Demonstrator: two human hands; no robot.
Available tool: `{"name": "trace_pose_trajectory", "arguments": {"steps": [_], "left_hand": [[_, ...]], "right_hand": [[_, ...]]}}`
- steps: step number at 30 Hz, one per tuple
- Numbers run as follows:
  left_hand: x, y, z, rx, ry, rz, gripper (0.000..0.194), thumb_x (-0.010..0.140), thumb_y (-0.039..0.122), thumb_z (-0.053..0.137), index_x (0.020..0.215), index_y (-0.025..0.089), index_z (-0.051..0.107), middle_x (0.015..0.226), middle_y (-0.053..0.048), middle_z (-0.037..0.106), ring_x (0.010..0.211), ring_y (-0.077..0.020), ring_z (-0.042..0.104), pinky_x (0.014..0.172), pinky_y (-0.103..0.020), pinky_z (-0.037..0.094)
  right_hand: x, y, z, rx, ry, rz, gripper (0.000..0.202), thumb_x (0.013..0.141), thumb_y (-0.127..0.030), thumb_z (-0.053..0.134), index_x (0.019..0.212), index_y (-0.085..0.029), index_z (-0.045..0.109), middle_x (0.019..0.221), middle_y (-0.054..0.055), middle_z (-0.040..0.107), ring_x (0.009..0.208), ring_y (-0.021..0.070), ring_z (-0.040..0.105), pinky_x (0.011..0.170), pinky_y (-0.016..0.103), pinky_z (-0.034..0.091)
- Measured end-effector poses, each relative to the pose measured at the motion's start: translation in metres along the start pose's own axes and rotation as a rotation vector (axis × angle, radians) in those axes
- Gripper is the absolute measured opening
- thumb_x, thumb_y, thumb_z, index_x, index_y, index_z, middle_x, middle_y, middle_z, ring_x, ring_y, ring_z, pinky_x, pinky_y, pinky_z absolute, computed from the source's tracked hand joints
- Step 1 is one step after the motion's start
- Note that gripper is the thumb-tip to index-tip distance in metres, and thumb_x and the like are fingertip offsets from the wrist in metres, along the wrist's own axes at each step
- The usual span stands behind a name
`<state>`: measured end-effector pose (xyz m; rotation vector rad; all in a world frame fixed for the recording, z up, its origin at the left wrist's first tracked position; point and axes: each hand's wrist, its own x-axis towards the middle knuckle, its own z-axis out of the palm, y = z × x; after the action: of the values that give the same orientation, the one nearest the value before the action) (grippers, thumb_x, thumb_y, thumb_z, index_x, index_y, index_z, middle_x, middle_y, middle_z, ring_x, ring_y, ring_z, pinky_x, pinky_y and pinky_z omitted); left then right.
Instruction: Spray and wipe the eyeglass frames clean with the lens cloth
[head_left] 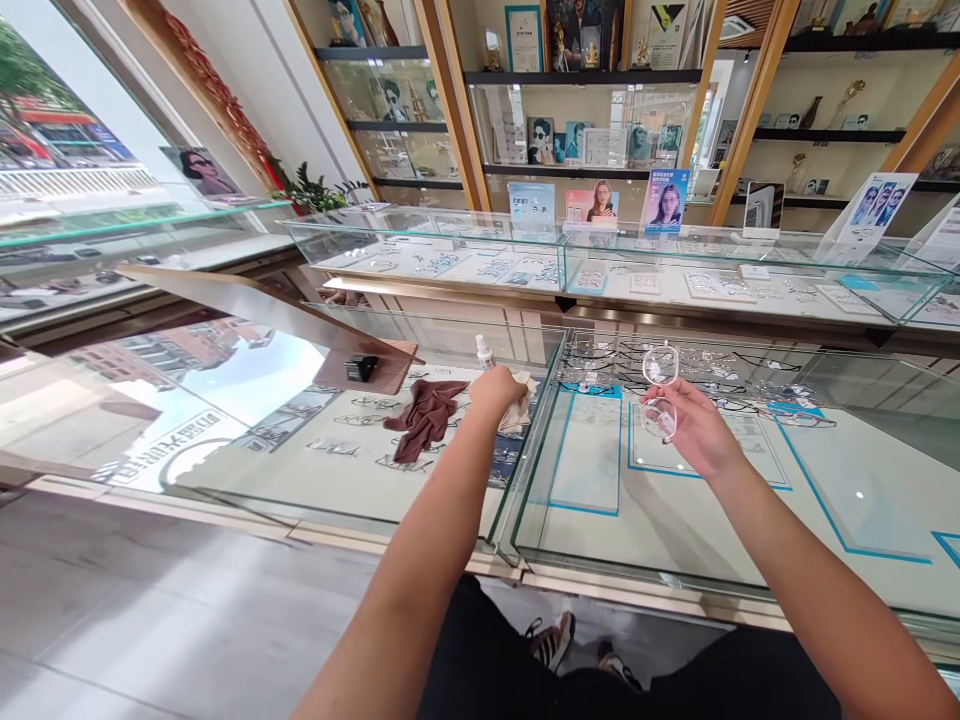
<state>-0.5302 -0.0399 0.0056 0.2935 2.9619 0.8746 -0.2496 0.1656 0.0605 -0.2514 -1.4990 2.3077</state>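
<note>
My right hand [699, 425] pinches a pair of clear-framed glasses [660, 364] by the middle, held on end above the right display case. My left hand [495, 393] is at a light beige cloth [517, 405] on the left case's glass, its fingers curled onto it. Just behind that hand stands a white spray bottle [484, 350]. To its left lies a crumpled brown cloth [424, 415]. Rows of glasses [592, 360] sit inside the right case, near its back.
A tilted wooden-edged panel [375, 365] stands over the left case. Glass edges [536, 440] divide the two cases. Behind runs a higher glass counter [450, 235] with picture cards, and wall shelves [585, 75] rise beyond.
</note>
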Motion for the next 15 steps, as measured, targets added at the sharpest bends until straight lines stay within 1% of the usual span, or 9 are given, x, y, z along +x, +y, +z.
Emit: {"name": "trace_pose_trajectory", "arguments": {"steps": [3, 5, 7, 9, 12, 15], "left_hand": [[0.001, -0.001, 0.001, -0.018, -0.022, -0.014, 0.031, 0.057, 0.026, 0.086, 0.062, 0.023, 0.055, 0.071, -0.017, 0.069, 0.102, -0.0459, 0.072, 0.09, -0.055, 0.052], [0.0, 0.001, 0.0, -0.049, -0.03, -0.026, 0.033, 0.057, 0.024, 0.085, 0.061, 0.023, 0.052, 0.075, -0.019, 0.07, 0.107, -0.0485, 0.07, 0.092, -0.057, 0.05], [-0.003, 0.005, -0.004, -0.1, -0.026, -0.033, 0.035, 0.06, 0.025, 0.083, 0.059, 0.023, 0.048, 0.078, -0.02, 0.07, 0.109, -0.0495, 0.069, 0.094, -0.058, 0.049], [-0.006, 0.01, -0.011, -0.174, -0.005, -0.032, 0.037, 0.064, 0.028, 0.081, 0.058, 0.024, 0.045, 0.078, -0.019, 0.069, 0.111, -0.0487, 0.068, 0.096, -0.057, 0.049], [-0.011, 0.017, -0.026, -0.337, 0.016, -0.011, 0.035, 0.071, 0.029, 0.075, 0.057, 0.025, 0.043, 0.071, -0.014, 0.063, 0.106, -0.0442, 0.067, 0.094, -0.053, 0.049], [-0.018, 0.025, -0.039, -0.572, -0.013, 0.008, 0.027, 0.078, 0.03, 0.065, 0.06, 0.024, 0.045, 0.064, -0.007, 0.056, 0.087, -0.0331, 0.066, 0.083, -0.044, 0.051]], "right_hand": [[0.0, -0.001, 0.001, 0.019, 0.002, 0.004, 0.036, 0.067, -0.047, 0.096, 0.073, -0.026, 0.067, 0.091, 0.0, 0.071, 0.095, 0.019, 0.065, 0.083, 0.033, 0.052], [0.0, -0.001, 0.001, 0.026, 0.003, 0.009, 0.036, 0.065, -0.047, 0.097, 0.073, -0.026, 0.069, 0.09, 0.0, 0.071, 0.093, 0.018, 0.065, 0.082, 0.032, 0.052], [0.0, 0.0, 0.001, 0.03, 0.006, 0.012, 0.036, 0.065, -0.046, 0.097, 0.073, -0.026, 0.069, 0.09, 0.0, 0.071, 0.092, 0.0178, 0.064, 0.081, 0.032, 0.052], [0.0, 0.0, 0.001, 0.03, 0.007, 0.01, 0.035, 0.066, -0.045, 0.097, 0.072, -0.026, 0.068, 0.091, 0.0, 0.071, 0.092, 0.0181, 0.064, 0.082, 0.032, 0.052], [0.0, -0.001, 0.002, 0.025, 0.006, 0.002, 0.031, 0.068, -0.044, 0.095, 0.074, -0.026, 0.07, 0.091, 0.001, 0.072, 0.091, 0.0184, 0.064, 0.083, 0.033, 0.053], [-0.002, -0.005, 0.003, 0.029, 0.01, -0.01, 0.029, 0.068, -0.044, 0.095, 0.074, -0.027, 0.073, 0.09, 0.001, 0.073, 0.091, 0.0184, 0.065, 0.082, 0.032, 0.054]]}}
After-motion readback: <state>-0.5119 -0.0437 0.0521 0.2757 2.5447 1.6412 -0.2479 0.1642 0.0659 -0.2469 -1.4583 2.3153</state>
